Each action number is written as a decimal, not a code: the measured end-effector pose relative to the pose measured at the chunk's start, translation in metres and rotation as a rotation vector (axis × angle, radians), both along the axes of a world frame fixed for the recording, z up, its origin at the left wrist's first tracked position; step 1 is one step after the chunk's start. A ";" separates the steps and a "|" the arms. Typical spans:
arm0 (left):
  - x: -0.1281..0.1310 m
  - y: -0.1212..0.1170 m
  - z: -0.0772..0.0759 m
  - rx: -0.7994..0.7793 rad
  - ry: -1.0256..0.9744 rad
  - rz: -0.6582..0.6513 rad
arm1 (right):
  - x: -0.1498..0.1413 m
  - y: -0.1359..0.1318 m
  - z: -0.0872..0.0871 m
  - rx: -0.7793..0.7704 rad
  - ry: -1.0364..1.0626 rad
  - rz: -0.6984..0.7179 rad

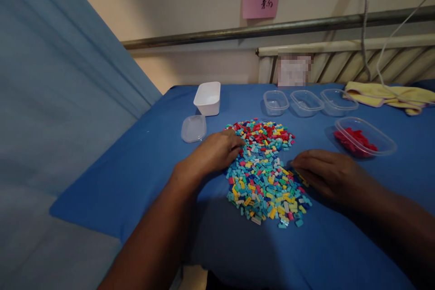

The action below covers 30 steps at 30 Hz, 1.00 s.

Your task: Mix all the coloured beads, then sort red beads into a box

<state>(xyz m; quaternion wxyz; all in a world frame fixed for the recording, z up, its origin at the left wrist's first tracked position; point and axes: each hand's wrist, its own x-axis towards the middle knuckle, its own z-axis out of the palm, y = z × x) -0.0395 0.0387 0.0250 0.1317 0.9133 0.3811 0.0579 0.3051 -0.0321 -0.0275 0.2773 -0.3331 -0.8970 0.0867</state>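
A pile of small building bricks (265,181) in blue, teal, yellow, white and red lies on the blue cloth. My left hand (222,147) touches the pile's upper left side, its fingers curled down among the bricks. Whatever those fingers hold is hidden. At the pile's right edge rests my right hand (326,172), fingers drawn together and bent in, with some yellow bricks by the fingertips. Its grasp cannot be seen either. Red bricks (355,140) lie in a clear plastic container (387,145) just beyond my right hand.
Three clear containers, a left one (276,104), a middle one (306,104) and a right one (340,103), line the back. A white tub (208,99) and a translucent lid (194,128) stand left. A yellow cloth (384,94) lies back right, below a radiator (333,61).
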 end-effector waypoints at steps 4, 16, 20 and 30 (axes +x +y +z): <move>0.000 0.001 -0.004 -0.041 -0.019 -0.084 | 0.000 0.000 0.001 -0.003 -0.025 0.007; 0.000 -0.004 0.006 -0.130 0.011 -0.029 | 0.002 0.000 -0.004 -0.018 -0.022 0.026; 0.000 -0.005 0.007 -0.150 0.016 -0.028 | 0.002 0.000 -0.005 -0.005 -0.031 0.030; 0.002 -0.008 0.007 -0.111 0.007 -0.070 | -0.001 0.000 -0.001 -0.012 -0.032 0.040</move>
